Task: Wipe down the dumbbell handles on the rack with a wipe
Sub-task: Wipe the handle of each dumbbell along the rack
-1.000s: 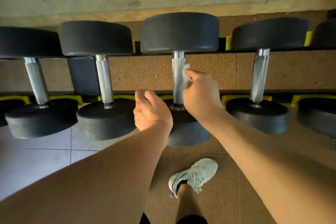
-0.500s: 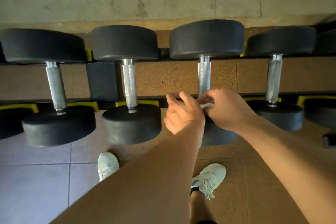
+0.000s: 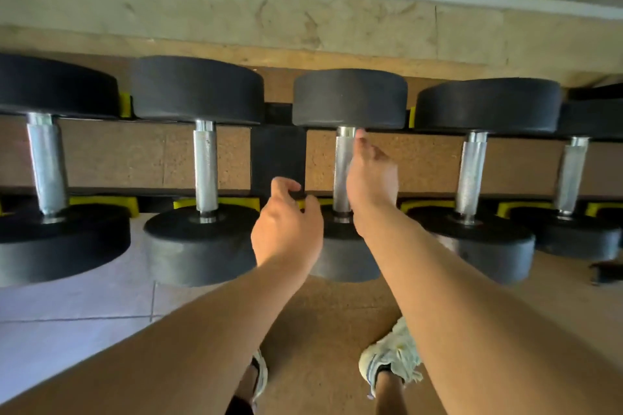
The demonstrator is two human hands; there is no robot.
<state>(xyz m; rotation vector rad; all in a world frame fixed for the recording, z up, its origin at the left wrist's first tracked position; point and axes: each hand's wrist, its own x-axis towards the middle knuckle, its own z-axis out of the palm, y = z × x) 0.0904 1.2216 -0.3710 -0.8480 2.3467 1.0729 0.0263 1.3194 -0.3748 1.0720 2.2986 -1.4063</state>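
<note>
Fingers (image 3: 362,141) of the right hand (image 3: 371,178) lay stretched along the right side of the third dumbbell handle (image 3: 342,168), tips up near the far head at twelve o'clock; the wipe was not visible, possibly hidden under the palm, so whether they pinched anything I could not tell. Left hand (image 3: 286,232), at about nine o'clock from that handle and just beside it, hung with fingers loosely curled and apart, holding nothing. Nearest, at six o'clock, stood a pale shoe (image 3: 391,357) on the brown floor. Beyond the hands, the rack (image 3: 279,158) carried a row of black dumbbells, the second dumbbell (image 3: 202,212) at nine o'clock, the fourth dumbbell (image 3: 478,212) at three o'clock.
</note>
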